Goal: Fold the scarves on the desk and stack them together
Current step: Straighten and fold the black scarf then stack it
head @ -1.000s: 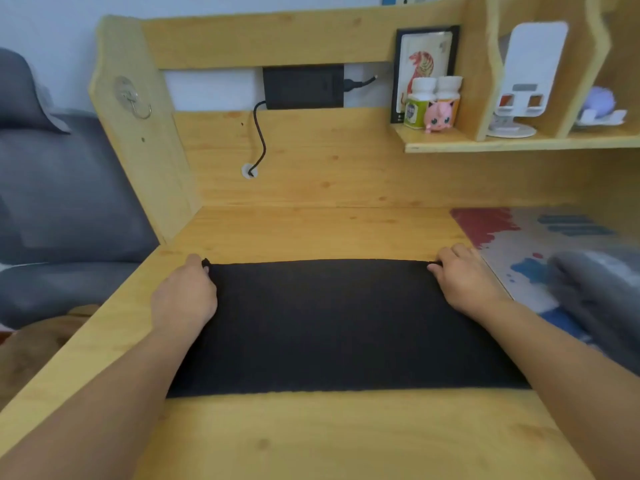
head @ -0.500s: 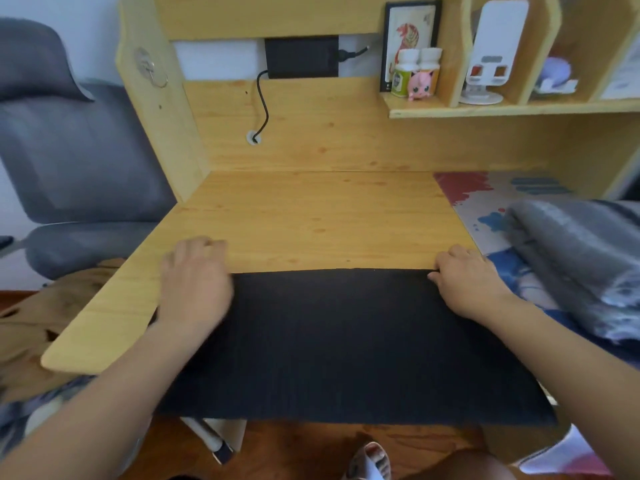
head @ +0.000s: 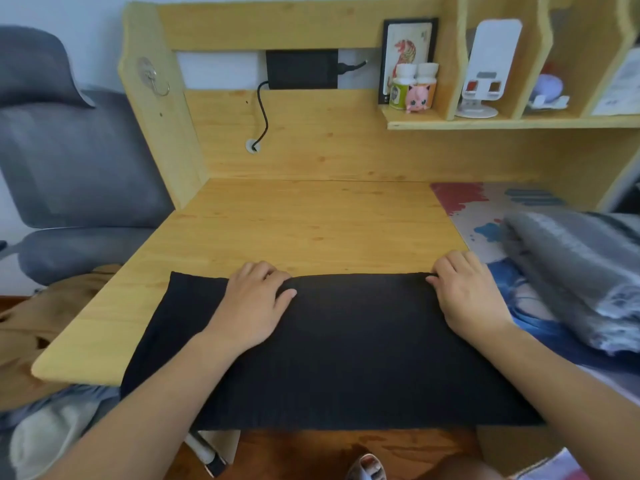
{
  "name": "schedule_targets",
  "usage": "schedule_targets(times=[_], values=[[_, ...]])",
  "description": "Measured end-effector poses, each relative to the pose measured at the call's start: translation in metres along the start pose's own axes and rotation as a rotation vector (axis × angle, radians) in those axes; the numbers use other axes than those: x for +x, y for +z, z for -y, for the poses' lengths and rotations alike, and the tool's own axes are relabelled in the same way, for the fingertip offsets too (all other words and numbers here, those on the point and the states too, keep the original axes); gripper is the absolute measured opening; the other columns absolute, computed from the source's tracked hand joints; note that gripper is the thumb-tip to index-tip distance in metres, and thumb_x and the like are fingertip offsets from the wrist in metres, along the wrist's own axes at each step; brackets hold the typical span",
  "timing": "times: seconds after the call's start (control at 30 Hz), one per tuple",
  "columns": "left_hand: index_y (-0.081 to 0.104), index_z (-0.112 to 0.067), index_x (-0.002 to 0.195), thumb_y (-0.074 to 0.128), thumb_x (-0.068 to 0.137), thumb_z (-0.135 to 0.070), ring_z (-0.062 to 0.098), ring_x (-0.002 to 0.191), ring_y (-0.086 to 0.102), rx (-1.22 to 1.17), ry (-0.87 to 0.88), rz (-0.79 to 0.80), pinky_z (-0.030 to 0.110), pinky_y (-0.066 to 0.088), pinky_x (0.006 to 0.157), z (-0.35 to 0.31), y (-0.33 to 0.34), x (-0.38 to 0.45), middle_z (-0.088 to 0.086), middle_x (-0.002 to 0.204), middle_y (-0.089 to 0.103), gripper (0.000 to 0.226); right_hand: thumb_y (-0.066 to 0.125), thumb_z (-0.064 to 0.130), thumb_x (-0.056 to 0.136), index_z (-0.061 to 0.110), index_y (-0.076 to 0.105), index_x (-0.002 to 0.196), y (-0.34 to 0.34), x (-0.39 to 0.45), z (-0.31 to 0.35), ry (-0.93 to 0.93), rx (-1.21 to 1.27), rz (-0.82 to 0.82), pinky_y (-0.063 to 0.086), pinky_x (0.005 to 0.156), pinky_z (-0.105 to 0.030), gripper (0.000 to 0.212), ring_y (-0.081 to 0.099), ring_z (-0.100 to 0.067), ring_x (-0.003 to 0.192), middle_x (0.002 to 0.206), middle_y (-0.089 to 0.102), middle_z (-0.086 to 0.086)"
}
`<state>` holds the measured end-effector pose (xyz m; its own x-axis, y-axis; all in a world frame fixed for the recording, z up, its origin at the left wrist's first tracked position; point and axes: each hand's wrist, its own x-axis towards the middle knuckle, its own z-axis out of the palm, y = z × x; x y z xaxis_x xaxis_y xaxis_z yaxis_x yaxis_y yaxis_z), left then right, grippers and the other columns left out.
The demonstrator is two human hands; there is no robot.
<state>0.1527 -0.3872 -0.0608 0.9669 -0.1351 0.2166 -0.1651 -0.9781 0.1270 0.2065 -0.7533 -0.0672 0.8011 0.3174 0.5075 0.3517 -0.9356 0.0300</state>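
A black scarf (head: 346, 348) lies flat across the near part of the wooden desk (head: 311, 223), and its near portion hangs over the desk's front edge. My left hand (head: 252, 306) rests on the scarf near the middle of its far edge, fingers curled over that edge and thumb on top. At the far right corner, my right hand (head: 464, 292) pinches the edge with curled fingers. A folded grey scarf (head: 571, 271) lies to the right on a colourful mat (head: 485, 209).
A grey chair (head: 69, 168) stands left of the desk. Bottles, a pink figure (head: 419, 95), a picture frame and a white stand (head: 485, 71) sit on the shelf at the back right. A black cable (head: 263, 116) runs down the back panel. Floor and a foot show below the desk edge.
My left hand has moved right from the scarf's far left corner to the middle of its far edge. The right hand has stayed at the far right corner.
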Motion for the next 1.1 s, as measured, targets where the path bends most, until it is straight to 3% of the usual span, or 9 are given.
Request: schedule_targets(times=[0.13,0.3,0.4,0.5,0.6,0.67,0.8,0.93,1.1], values=[[0.059,-0.028,0.134,0.046,0.1,-0.055,0.014,0.119,0.041,-0.031,0.026,-0.025,0.033,0.034,0.104,0.01,-0.002,0.002,-0.012,0.124,0.05,0.045,0.055,0.012,0.101,0.007,0.052,0.086,-0.011,-0.005,0.007,0.04,0.139,-0.179,0.032,0.071,-0.036,0.016,0.044,-0.027,0.078,0.081,0.052,-0.006],[0.053,-0.03,0.142,0.029,0.092,-0.073,0.013,0.12,0.041,-0.023,0.018,0.059,0.035,0.032,0.106,0.01,-0.003,0.003,-0.012,0.127,0.049,0.07,0.052,0.007,0.098,0.002,0.053,0.091,-0.024,-0.011,0.014,-0.064,0.14,-0.464,0.027,0.069,-0.04,0.009,0.039,-0.029,0.075,0.083,0.052,-0.013],[0.058,-0.027,0.127,0.041,0.094,-0.069,0.012,0.114,0.042,-0.047,0.002,0.022,0.035,0.035,0.106,0.009,-0.002,0.004,-0.013,0.119,0.051,0.056,0.05,0.008,0.099,0.002,0.054,0.091,-0.023,-0.011,0.012,-0.043,0.127,-0.499,0.027,0.068,-0.041,0.011,0.039,-0.03,0.075,0.083,0.051,-0.014],[0.056,-0.025,0.107,0.051,0.094,-0.064,0.013,0.093,0.049,-0.041,0.015,-0.048,0.035,0.041,0.096,0.007,-0.01,-0.001,-0.014,0.093,0.055,0.042,0.048,0.01,0.101,0.0,0.054,0.092,-0.023,-0.012,0.012,-0.025,0.125,-0.479,0.028,0.068,-0.042,0.015,0.039,-0.03,0.075,0.083,0.051,-0.014],[0.05,-0.03,0.094,0.021,0.095,-0.077,0.014,0.071,0.057,0.128,0.047,0.035,0.035,0.044,0.085,0.04,-0.031,-0.006,-0.014,0.071,0.056,0.056,0.048,0.012,0.101,-0.001,0.055,0.092,-0.022,-0.01,0.011,0.008,0.142,-0.419,0.029,0.07,-0.043,0.017,0.04,-0.031,0.076,0.084,0.051,-0.014],[0.05,-0.029,0.083,0.009,0.095,-0.077,0.018,0.067,0.059,0.141,0.044,-0.004,0.038,0.043,0.073,0.068,-0.051,-0.011,-0.012,0.067,0.056,0.064,0.046,0.013,0.102,-0.001,0.053,0.093,-0.021,-0.01,0.011,0.029,0.182,-0.359,0.032,0.071,-0.042,0.018,0.042,-0.031,0.078,0.086,0.051,-0.014],[0.046,-0.021,0.078,0.034,0.105,-0.047,0.017,0.067,0.05,-0.034,-0.009,-0.164,0.041,0.039,0.061,0.082,-0.079,-0.015,-0.007,0.071,0.052,0.039,0.039,0.02,0.107,0.004,0.045,0.098,-0.023,-0.006,0.016,0.158,0.369,-0.03,0.034,0.068,-0.04,0.02,0.044,-0.029,0.081,0.087,0.049,-0.008],[0.046,-0.024,0.082,0.03,0.108,-0.046,0.016,0.072,0.053,0.066,-0.154,0.17,0.039,0.039,0.063,0.075,-0.06,0.007,-0.003,0.078,0.058,0.038,0.038,0.033,0.107,0.016,0.042,0.097,-0.015,0.002,0.01,0.23,0.239,0.206,0.043,0.067,-0.044,0.021,0.051,-0.031,0.075,0.082,0.055,-0.005],[0.047,-0.022,0.085,0.028,0.11,-0.043,0.019,0.075,0.055,0.185,-0.174,0.31,0.036,0.038,0.061,0.073,-0.045,0.033,-0.001,0.083,0.06,0.038,0.038,0.036,0.107,0.017,0.046,0.1,-0.008,0.022,0.006,0.256,0.183,0.385,0.048,0.073,-0.044,0.022,0.058,-0.034,0.082,0.085,0.058,-0.004]])
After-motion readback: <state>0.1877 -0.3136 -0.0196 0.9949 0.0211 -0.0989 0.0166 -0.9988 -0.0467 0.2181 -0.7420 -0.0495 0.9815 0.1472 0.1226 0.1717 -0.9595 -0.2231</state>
